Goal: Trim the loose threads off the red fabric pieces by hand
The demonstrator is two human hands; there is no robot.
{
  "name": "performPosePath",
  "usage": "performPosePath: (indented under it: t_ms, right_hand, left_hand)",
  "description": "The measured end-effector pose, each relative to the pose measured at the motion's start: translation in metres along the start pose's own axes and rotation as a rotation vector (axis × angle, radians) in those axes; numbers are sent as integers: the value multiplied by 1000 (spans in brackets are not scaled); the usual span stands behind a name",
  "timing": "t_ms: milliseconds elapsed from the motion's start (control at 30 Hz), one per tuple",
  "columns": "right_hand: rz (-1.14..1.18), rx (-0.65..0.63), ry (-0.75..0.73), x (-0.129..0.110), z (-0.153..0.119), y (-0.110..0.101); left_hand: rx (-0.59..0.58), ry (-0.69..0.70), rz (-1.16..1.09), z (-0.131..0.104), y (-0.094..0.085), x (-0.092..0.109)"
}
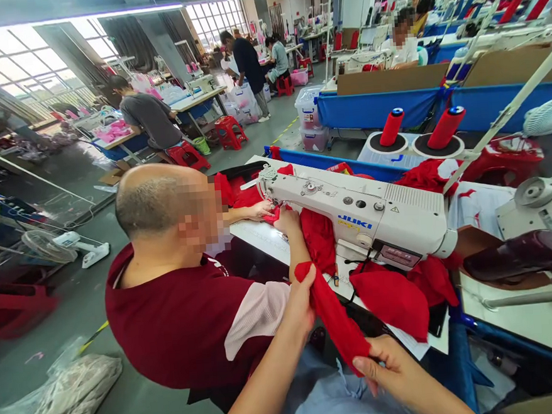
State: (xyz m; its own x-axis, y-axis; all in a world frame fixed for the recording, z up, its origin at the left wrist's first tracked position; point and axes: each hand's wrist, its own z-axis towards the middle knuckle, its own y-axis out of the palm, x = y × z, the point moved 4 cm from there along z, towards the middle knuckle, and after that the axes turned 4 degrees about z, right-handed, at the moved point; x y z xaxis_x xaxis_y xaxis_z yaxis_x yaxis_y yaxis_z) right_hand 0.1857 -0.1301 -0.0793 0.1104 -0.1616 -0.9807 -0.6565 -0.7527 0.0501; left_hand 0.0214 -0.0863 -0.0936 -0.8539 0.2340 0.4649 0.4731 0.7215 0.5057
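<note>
A long, narrow strip of red fabric (pixel 335 319) stretches slantwise between my two hands in front of my body. My left hand (pixel 302 296) grips its upper end, thumb over the cloth. At the lower end, my right hand (pixel 386 364) pinches the strip between thumb and fingers. Just beyond is a white sewing machine (pixel 356 204) with JUKI lettering. A seated co-worker in a dark red shirt (pixel 180 327) has both hands at its needle, on red cloth. More red fabric (pixel 393 299) lies on the table to the right of my strip.
Two red thread cones (pixel 392 127) stand behind the machine. A second sewing machine (pixel 547 204) and a dark rounded object (pixel 520 254) are at the right. A slanting white pole (pixel 501 115) rises there. On the floor at left lies a plastic-wrapped bundle (pixel 72 404). Other people work farther back.
</note>
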Motion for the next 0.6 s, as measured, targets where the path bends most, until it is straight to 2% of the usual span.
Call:
performPosePath:
  t_ms: [67, 100, 167, 200, 267, 367, 467, 600]
  right_hand:
    - [-65, -72, 87, 13, 10, -7]
    - [-125, -59, 147, 20, 19, -14]
    - [-228, 72, 208, 32, 45, -32]
    - [-279, 162, 234, 37, 61, -42]
    - [-390, 318, 291, 43, 94, -56]
    - [-544, 467, 375, 48, 136, -63]
    - [-638, 521, 451, 52, 159, -57]
    - [-662, 522, 495, 53, 170, -55]
  left_hand:
    - [-72, 51, 86, -18, -9, -2]
    - [-148, 79, 191, -28, -14, -5]
    - [-232, 65, 391, -45, -29, -14]
    - [-238, 39, 469, -51, -37, -20]
    - [-192, 24, 559, -60, -54, -27]
    - [-166, 113, 650, -66, -70, -28]
    - [-191, 207, 700, -72, -78, -20]
    - [-47, 177, 542, -75, -90, -6]
